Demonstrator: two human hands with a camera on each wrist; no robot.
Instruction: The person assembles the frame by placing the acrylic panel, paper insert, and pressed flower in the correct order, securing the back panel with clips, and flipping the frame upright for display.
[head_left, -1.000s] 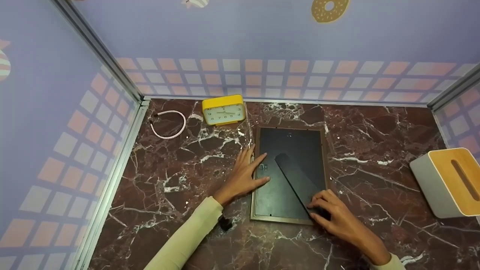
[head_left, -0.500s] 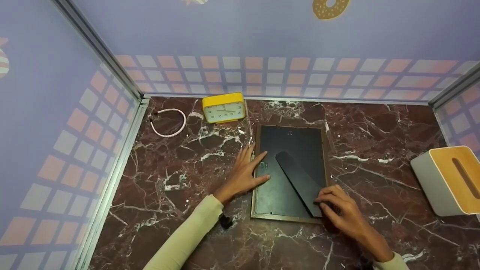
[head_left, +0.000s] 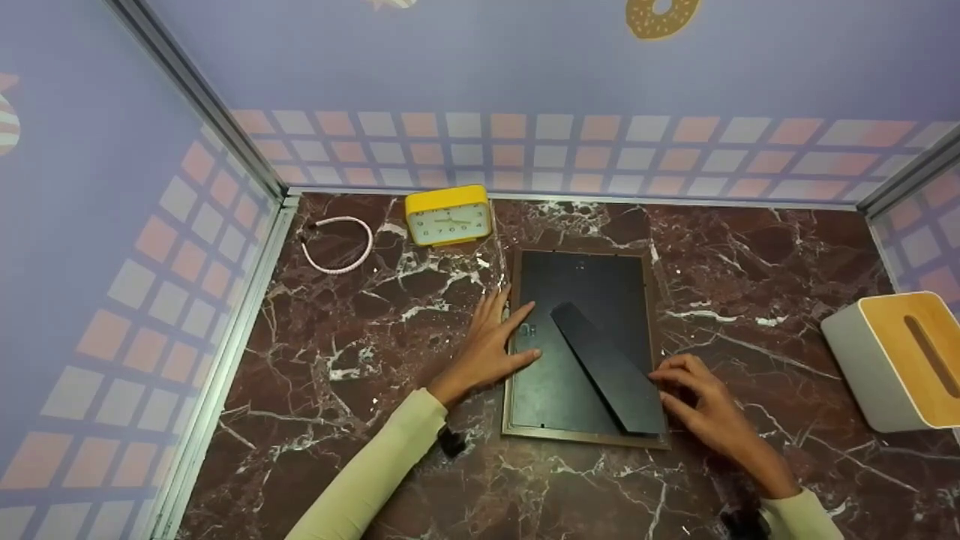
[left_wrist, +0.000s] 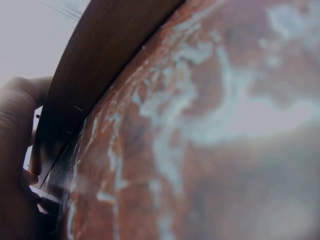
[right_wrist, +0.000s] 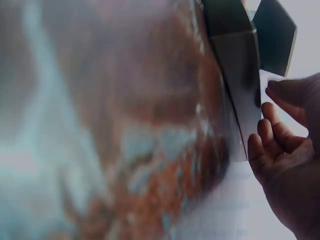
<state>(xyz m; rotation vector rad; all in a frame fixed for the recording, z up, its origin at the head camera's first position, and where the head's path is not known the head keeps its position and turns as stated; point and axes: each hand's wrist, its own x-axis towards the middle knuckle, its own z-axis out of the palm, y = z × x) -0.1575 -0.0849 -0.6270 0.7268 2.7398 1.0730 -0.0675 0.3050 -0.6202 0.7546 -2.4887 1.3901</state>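
A picture frame [head_left: 585, 277] lies on its front in the head view, its black back up and its brown rim showing. The frame's black easel stand [head_left: 607, 367] slants across the lower right of the back, its free end lifted and out near the bottom right corner. My left hand [head_left: 487, 349] rests across the left edge, fingers spread, thumb and index finger over the back. At the right edge is my right hand [head_left: 701, 397]. In the right wrist view its fingers [right_wrist: 265, 132] touch the frame's side, while its thumb is apart from the stand.
A yellow alarm clock [head_left: 448, 217] stands behind the frame, with a pale headband [head_left: 367, 244] to its left. A tissue box [head_left: 874, 375] with a wooden lid is at the far right. Patterned panels [head_left: 551, 132] border the marble-look tabletop [head_left: 405, 330].
My right hand has let go of the easel stand and moved right and slightly up to the frame's side. The stand's free end has swung to the right. The left hand stays put.
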